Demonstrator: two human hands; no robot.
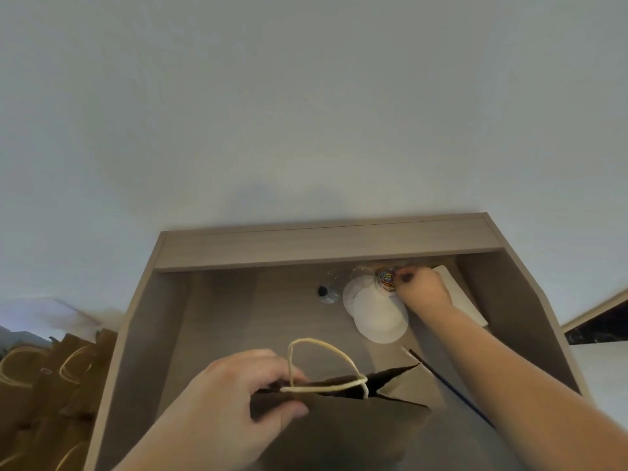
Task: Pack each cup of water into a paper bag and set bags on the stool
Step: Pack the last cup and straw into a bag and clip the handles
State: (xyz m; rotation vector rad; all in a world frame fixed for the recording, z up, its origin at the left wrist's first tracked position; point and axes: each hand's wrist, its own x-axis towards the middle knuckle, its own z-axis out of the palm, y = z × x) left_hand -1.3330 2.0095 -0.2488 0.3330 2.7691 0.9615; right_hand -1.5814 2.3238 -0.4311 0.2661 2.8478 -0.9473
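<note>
Head | white discs [380,314] just beside cup [386,283] | thin stick [452,389] alongside paper bag [339,423]

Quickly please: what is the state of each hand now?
Left hand: grips the paper bag at its top edge.
Right hand: fingers curled round the cup.

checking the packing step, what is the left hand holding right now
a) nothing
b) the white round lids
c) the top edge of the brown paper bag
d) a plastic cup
c: the left hand has its grip on the open top edge of the brown paper bag, beside the cord handle, while the right hand is at the cup.
</note>
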